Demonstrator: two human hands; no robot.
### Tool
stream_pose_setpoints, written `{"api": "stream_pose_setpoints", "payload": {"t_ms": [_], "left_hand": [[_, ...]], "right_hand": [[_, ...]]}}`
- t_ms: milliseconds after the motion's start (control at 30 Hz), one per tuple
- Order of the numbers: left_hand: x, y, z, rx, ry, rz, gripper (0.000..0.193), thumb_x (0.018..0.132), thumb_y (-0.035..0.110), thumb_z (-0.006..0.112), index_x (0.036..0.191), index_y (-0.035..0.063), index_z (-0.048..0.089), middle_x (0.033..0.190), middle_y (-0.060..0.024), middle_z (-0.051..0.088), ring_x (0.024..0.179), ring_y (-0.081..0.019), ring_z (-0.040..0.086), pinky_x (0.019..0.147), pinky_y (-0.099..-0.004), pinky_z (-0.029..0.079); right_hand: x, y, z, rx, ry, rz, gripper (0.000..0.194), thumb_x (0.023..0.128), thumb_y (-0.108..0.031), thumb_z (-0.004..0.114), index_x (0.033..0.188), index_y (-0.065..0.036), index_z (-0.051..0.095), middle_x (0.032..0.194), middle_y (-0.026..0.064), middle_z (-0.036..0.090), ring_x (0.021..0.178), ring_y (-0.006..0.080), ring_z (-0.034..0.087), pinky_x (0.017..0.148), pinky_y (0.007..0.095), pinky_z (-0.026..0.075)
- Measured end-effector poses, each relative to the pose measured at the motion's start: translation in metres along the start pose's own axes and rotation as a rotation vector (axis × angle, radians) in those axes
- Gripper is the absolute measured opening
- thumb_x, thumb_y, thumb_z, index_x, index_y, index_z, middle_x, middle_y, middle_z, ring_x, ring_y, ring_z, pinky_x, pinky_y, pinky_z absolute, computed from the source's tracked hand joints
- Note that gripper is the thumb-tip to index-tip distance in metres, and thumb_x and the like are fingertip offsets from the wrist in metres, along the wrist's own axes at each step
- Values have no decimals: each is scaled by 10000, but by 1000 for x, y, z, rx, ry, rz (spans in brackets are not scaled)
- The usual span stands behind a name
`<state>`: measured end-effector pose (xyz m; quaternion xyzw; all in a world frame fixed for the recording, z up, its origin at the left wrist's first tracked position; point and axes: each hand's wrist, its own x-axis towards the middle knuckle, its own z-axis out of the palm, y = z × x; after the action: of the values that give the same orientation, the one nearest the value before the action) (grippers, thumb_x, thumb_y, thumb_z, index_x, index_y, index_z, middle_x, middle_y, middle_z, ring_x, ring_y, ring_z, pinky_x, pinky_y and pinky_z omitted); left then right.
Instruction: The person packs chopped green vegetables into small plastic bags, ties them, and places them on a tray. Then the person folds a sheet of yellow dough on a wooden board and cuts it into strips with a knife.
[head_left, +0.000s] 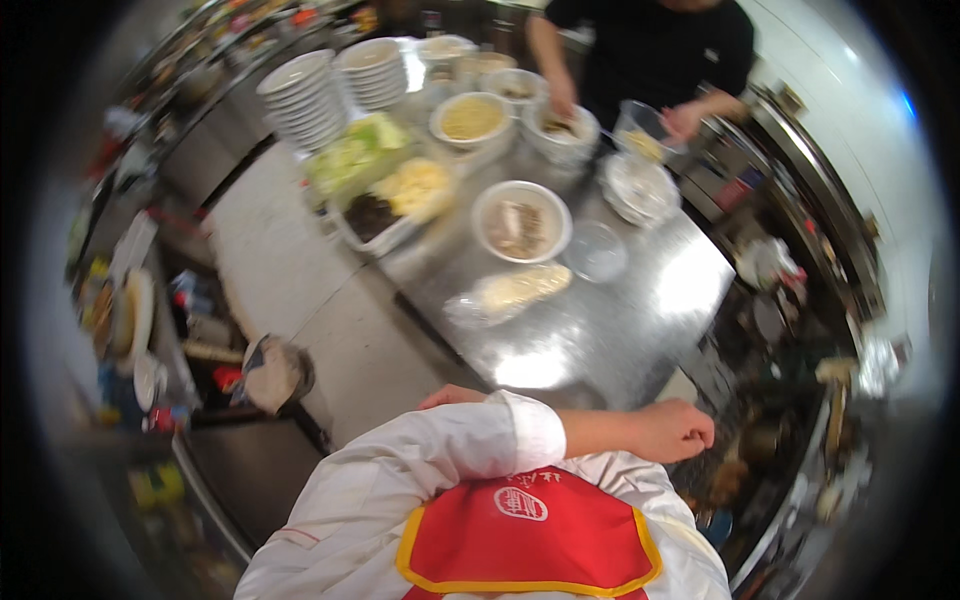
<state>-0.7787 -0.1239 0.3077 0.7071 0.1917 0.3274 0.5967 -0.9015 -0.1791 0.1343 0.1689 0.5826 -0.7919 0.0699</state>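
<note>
My forearms are crossed before my red apron (525, 536) with yellow edging. My left hand (675, 431) lies to the right, past the near edge of the steel table (585, 345), its fingers curled and no object seen in it. My right hand (452, 396) shows only partly behind my left sleeve, its fingers hidden. Nearest on the table is a clear plastic bag of pale yellow food (514, 294). Beyond it stand a white bowl of pale and brown food (521, 222) and a clear round lid (596, 251).
Stacked white bowls (304, 97), a container of chopped leafy vegetable (356, 154), a bowl of yellow food (471, 118) and plastic-covered bowls (641, 187) stand farther back. Across the table, a person in black (656, 60) has one hand at a bowl and the other at a clear container (645, 127).
</note>
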Motion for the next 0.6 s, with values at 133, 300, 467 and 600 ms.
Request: {"api": "stream_pose_setpoints", "payload": {"t_ms": [133, 300, 467, 600], "left_hand": [[-16, -25, -15, 76, 250, -40, 143, 831, 96, 583, 919, 27, 672, 800, -111, 696, 743, -269, 670, 685, -381, 513], [-49, -45, -57, 66, 535, -198, 167, 769, 64, 567, 861, 39, 704, 822, -128, 711, 796, -291, 683, 693, -396, 521], [-97, -38, -97, 122, 587, -182, 171, 762, 72, 569, 860, 62, 709, 824, -116, 711, 805, -295, 675, 710, -405, 518], [-174, -24, -158, 364, 534, -127, 150, 820, 106, 567, 903, 58, 682, 828, -117, 696, 823, -325, 664, 712, -439, 500]], "right_hand": [[25, -11, 23, -69, -194, 54, 181, 967, -186, 623, 1014, -21, 682, 933, 36, 698, 866, 118, 632, 761, 293, 506], [62, -25, 42, -135, -336, 129, 186, 968, -194, 623, 1008, -22, 681, 923, 32, 692, 861, 115, 625, 752, 294, 502], [123, -42, 61, -207, -383, 168, 190, 970, -202, 624, 1002, -23, 680, 912, 29, 687, 855, 112, 619, 742, 294, 498], [198, -72, 85, -271, -425, 186, 195, 970, -208, 624, 998, -24, 678, 904, 26, 683, 850, 110, 614, 734, 295, 495]]}}
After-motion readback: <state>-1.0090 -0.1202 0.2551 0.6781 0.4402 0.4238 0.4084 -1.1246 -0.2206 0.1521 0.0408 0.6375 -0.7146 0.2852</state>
